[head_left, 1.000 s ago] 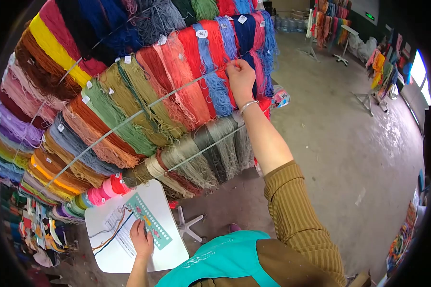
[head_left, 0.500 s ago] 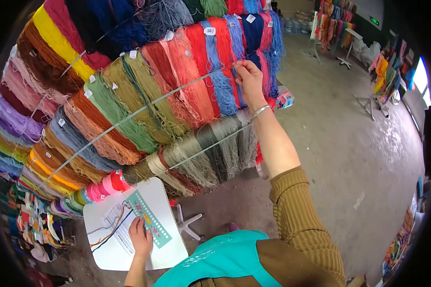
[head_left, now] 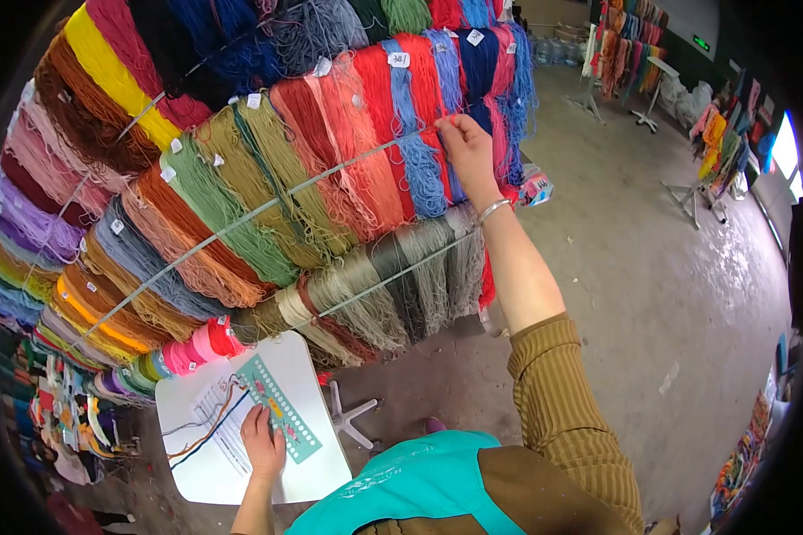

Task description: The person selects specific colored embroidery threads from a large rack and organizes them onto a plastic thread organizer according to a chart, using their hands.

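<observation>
My right hand (head_left: 469,156) is raised at the hanging thread rack, thumb and fingertips pinched together. Between them it appears to grip a red thread of the red skein (head_left: 428,89), just beside a blue skein (head_left: 419,169) with a paper number tag. My left hand (head_left: 263,443) rests with fingers extended on the white table (head_left: 321,473), touching the edge of a green card with punched holes (head_left: 281,410). Several loose blue, orange and grey threads (head_left: 207,434) lie left of that hand, across a printed sheet (head_left: 229,446).
Rows of coloured skeins hang on the rack, held by a thin metal bar (head_left: 241,217). Grey skeins (head_left: 410,276) hang lower. A wheeled table base (head_left: 355,421) stands on the floor. Further racks of yarn (head_left: 629,45) stand at the back right.
My right hand has shifted very slightly at the red skein, still pinched. The view has moved a little. My left hand stays on the table.
</observation>
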